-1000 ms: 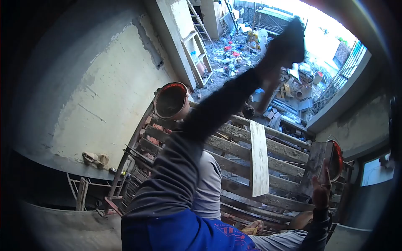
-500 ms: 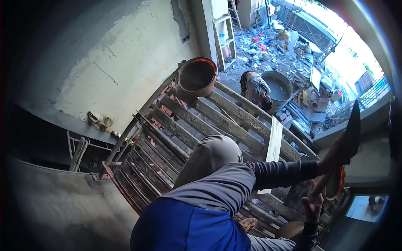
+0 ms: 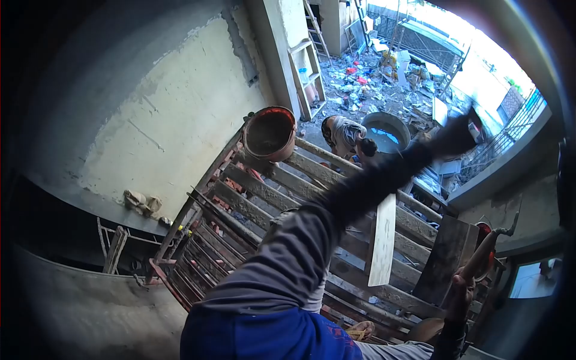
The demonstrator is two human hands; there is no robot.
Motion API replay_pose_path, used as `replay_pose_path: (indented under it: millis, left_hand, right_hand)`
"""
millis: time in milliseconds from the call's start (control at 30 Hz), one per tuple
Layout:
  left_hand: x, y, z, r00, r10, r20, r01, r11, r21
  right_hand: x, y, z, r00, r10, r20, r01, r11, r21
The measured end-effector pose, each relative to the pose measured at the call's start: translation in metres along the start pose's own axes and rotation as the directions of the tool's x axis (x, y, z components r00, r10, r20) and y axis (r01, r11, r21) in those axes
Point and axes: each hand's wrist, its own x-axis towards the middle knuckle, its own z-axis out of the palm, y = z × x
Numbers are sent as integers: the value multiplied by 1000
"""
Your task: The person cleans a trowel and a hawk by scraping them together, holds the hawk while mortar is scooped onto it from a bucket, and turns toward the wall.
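At the right, my right hand [image 3: 462, 291] is wrapped round the wooden handle of a trowel [image 3: 482, 257]. The trowel's bent metal shank points up and right, and its blade shows almost edge-on against the wall. My left arm reaches across the middle of the view in a grey sleeve. At its end, my left hand [image 3: 461, 135] is dark and smeared by motion, so its fingers cannot be made out. Behind the trowel stands a red-rimmed bucket [image 3: 483, 233], partly hidden. A dark board [image 3: 443, 258] lies just left of it.
Below me are slatted scaffold planks [image 3: 312, 171] with gaps. A bucket of grey mix [image 3: 270, 141] stands at the far left corner; a pale board [image 3: 383, 246] lies across the slats. Down below, a person [image 3: 347, 137] bends beside a large round tub [image 3: 387, 131], near scattered rubble.
My left hand has swung up and left, away from the trowel blade. The trowel has turned, so its blade no longer shows broadside. The view has shifted slightly.
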Motion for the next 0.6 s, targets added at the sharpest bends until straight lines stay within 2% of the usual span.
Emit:
replay_pose_path:
  millis: [67,100,133,167,200,233,267,300,367,467,567,600]
  left_hand:
    - [12,-74,-91,974,106,-201,-47,960,277]
    - [0,-109,-172,999,23,-47,9,815,579]
    - [-10,-137,-253,991,-65,115,-64,527,848]
    - [-20,-163,-332,952,-147,267,-227,244,943]
    - [-43,-143,-383,950,-304,77,16,291,957]
    - [-65,-101,-415,807,-517,-286,537,443,718]
    - [-78,-50,-423,446,-705,-552,890,411,195]
    - [-92,-20,-434,292,-736,-611,944,325,60]
    - [-113,13,-444,252,-679,-690,966,224,133]
    - [-121,37,-435,221,-701,-678,975,150,163]
    - [-104,24,-410,273,-716,-642,962,203,183]
    - [-90,16,-387,369,-722,-586,929,308,204]
  right_hand:
    - [-3,-8,-4,1000,-15,-11,15,1000,4]
    - [-5,-8,-6,1000,-12,-20,12,1000,10]
    - [-8,-8,-8,1000,-6,-29,7,1000,14]
    - [-10,-8,-10,999,2,-36,-2,1000,16]
    - [-12,-10,-10,1000,7,-28,-6,1000,12]
    - [-14,-13,-7,1000,10,-20,-10,1000,7]
    - [-15,-16,-4,1000,16,-14,-16,1000,0]
    - [-17,-18,-1,1000,25,-14,-25,1000,4]
    - [-18,-22,4,999,42,-13,-42,999,10]
    - [-15,-20,10,999,32,-13,-32,999,35]
    - [-14,-30,22,999,15,-32,-14,999,32]
    - [-13,-33,24,999,7,-44,-6,1000,28]
